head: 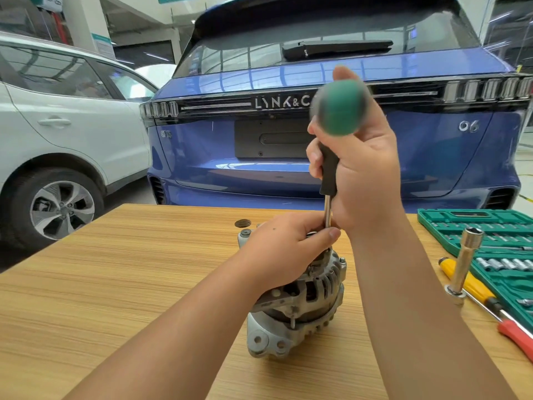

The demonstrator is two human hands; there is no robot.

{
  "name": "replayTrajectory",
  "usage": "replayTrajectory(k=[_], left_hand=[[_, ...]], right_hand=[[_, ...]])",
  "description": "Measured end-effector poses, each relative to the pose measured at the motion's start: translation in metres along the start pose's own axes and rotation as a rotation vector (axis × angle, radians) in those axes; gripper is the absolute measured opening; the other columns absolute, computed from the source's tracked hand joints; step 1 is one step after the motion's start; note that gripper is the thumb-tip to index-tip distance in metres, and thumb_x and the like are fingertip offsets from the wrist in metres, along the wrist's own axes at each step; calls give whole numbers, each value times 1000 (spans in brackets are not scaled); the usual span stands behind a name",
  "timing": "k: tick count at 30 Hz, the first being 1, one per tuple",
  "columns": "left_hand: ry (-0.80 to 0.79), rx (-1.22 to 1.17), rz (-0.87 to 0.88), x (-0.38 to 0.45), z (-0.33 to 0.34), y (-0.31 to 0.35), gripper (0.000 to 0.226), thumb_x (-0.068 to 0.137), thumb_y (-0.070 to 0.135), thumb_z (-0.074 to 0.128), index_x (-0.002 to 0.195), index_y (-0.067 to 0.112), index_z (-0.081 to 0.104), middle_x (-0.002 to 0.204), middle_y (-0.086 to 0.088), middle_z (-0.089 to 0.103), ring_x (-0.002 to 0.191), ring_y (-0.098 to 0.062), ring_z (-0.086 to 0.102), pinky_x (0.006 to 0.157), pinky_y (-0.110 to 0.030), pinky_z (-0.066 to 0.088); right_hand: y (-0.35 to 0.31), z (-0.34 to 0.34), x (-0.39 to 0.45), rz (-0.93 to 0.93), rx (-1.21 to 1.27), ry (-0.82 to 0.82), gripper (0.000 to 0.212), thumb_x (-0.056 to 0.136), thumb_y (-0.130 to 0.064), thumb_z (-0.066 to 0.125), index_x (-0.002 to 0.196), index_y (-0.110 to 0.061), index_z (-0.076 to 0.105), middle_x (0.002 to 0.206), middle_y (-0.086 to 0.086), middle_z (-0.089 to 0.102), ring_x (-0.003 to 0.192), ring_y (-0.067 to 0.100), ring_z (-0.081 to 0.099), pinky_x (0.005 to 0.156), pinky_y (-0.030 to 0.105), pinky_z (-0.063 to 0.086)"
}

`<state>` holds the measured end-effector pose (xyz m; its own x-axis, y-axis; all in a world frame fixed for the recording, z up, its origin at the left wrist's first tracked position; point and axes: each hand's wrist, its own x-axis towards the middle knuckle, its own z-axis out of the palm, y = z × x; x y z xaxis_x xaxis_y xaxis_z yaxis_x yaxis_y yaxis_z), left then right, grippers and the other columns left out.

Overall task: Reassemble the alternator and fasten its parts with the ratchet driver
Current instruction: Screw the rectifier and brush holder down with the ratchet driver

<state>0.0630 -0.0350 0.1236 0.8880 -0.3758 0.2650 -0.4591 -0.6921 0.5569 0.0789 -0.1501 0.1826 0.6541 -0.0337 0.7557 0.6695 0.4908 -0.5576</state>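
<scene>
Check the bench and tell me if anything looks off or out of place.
Nothing looks damaged or spilled. One small oddity: a long socket stands upright on the table beside the yellow screwdriver, outside the green tool case, where a knock could tip it. The alternator sits upright, with the driver held vertically over it.

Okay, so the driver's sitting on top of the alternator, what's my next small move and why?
Probably keep turning the driver with the right hand. Its shaft runs down to the alternator's top, where the left hand pinches it steady. The handle is blurred, suggesting fastening is under way.
</scene>
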Motion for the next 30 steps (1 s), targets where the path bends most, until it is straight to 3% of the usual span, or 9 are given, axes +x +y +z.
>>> replayTrajectory(k=[5,10,12,14,17,20,23,26,30], left_hand=[[8,6,-2,0,0,1,25,105,48,48,82,50,57,63,31,54,62,4,48,62,-31,33],[5,-6,-9,0,-1,-1,20,105,50,48,105,44,67,75,26,62,77,-1,55,71,-34,47],[-6,-3,-14,0,-1,-2,22,105,50,46,110,43,67,77,26,64,77,4,57,70,-35,48],[-13,-2,-10,0,-1,-1,23,105,50,46,111,44,67,72,29,61,70,8,53,65,-32,41],[-18,0,22,-1,-1,0,25,105,51,45,115,44,68,80,20,65,70,3,52,65,-32,42],[-19,-9,16,-1,0,-1,21,105,51,46,108,45,66,76,24,62,71,0,51,66,-33,44],[-15,-21,-20,1,0,-2,21,105,52,47,111,48,66,70,34,57,72,5,51,67,-28,38],[-12,-2,-12,1,-1,-1,22,106,51,45,111,46,66,67,35,56,66,9,50,63,-28,36],[-8,-2,-3,-1,-1,1,23,106,48,45,108,44,67,71,31,59,70,7,52,63,-30,38]], right_hand=[[-4,-3,1,130,202,-44,36,92,-34,42,117,-24,66,80,8,58,56,21,41,50,26,32],[-4,2,0,133,92,-33,39,85,-49,58,115,-25,64,81,5,60,54,17,46,49,25,36],[-6,3,-1,125,55,-7,38,83,-45,62,115,-24,61,80,2,63,55,17,48,47,24,37],[-8,5,-3,109,-3,39,22,91,-39,62,105,-21,63,76,-2,62,55,16,46,46,25,36],[-7,5,-1,48,-140,201,20,94,-26,70,95,-7,64,64,-7,51,52,14,32,46,22,31],[-10,-3,3,109,-138,241,15,94,-21,70,86,-12,61,61,-2,42,51,19,25,44,25,28],[-11,-7,4,171,4,85,7,97,-16,63,102,-21,61,73,-2,52,51,12,40,47,23,34],[-6,-3,1,27,-21,50,36,100,-2,56,122,-30,56,78,0,49,54,14,42,49,25,37],[-1,1,-1,-25,-33,8,40,96,0,55,124,-27,60,81,0,52,56,17,39,48,27,36]])
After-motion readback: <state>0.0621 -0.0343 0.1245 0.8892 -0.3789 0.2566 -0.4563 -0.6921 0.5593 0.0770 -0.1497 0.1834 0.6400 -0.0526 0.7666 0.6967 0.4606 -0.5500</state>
